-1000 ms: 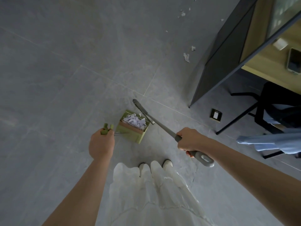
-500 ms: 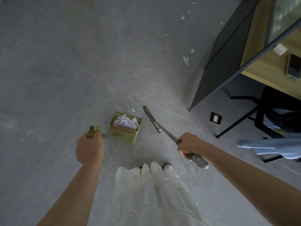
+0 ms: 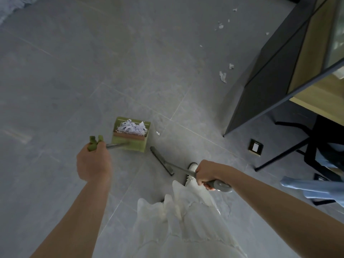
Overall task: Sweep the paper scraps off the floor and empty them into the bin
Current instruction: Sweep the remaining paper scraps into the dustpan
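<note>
Down on the grey tiles, your left hand (image 3: 94,162) grips the green dustpan (image 3: 130,135) handle, its tray heaped with paper scraps (image 3: 132,127), while your right hand (image 3: 209,173) is wrapped round the broom (image 3: 162,161) shaft. Keep the pan level as you move. More scraps (image 3: 223,76) lie near the cabinet (image 3: 264,81); no bin in view.

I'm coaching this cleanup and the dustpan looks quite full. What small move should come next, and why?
Probably nudge the broom toward the lone scrap beside the green dustpan and flick it in; the pan's scrap pile is heaped, yet that piece lies closest.
</note>
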Demonstrator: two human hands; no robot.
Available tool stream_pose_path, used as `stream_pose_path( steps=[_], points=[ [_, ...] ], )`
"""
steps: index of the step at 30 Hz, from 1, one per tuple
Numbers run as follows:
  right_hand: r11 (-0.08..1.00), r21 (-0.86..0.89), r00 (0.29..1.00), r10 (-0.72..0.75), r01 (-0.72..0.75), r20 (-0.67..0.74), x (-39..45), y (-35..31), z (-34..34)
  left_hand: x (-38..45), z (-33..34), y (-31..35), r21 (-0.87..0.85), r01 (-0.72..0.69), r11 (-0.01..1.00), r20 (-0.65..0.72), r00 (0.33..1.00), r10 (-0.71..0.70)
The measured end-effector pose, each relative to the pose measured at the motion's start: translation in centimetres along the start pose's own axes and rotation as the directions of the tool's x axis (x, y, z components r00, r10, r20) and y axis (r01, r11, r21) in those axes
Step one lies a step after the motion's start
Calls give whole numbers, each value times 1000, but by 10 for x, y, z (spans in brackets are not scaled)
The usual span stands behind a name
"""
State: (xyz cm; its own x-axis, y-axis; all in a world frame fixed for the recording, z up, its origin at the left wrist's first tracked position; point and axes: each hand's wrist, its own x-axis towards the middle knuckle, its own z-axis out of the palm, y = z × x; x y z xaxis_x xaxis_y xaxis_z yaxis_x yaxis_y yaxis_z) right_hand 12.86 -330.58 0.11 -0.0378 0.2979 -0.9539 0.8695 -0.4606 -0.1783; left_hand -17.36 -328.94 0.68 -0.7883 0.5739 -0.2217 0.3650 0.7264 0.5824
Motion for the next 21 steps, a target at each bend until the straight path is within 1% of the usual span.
stream_pose_path(
  steps=[2, 7, 10, 13, 14, 17, 19, 21],
  points=[
    [1000, -6, 1000, -28, 28, 12, 11, -6, -6, 3, 4, 12, -6, 17, 1000, -26, 1000, -17],
    [995, -73, 994, -65, 72, 92, 52, -25, -51, 13, 30, 53, -29, 59, 998, -100, 993, -61],
    [994, -75, 993, -75, 82, 92, 77, -29, -98, 17, 51, 80, -60, 107, 992, -143, 983, -114],
    [988, -101, 992, -112, 118, 66, 91, -30, -151, 16, 71, 104, -81, 135, 988, -142, 979, -145],
    [991, -79, 993, -104, 108, 52, 95, -28, -173, 15, 79, 113, -89, 143, 986, -147, 977, -155],
    [997, 69, 999, -39, 37, 25, 108, -19, -235, 14, 103, 144, -134, 195, 972, -163, 963, -216],
    [996, 89, 1000, -18, 18, 5, 117, -11, -272, 12, 117, 164, -183, 228, 956, -160, 953, -258],
    [993, 121, 1000, 11, -8, -29, 120, -4, -304, 10, 130, 180, -192, 243, 951, -147, 951, -273]
  ],
)
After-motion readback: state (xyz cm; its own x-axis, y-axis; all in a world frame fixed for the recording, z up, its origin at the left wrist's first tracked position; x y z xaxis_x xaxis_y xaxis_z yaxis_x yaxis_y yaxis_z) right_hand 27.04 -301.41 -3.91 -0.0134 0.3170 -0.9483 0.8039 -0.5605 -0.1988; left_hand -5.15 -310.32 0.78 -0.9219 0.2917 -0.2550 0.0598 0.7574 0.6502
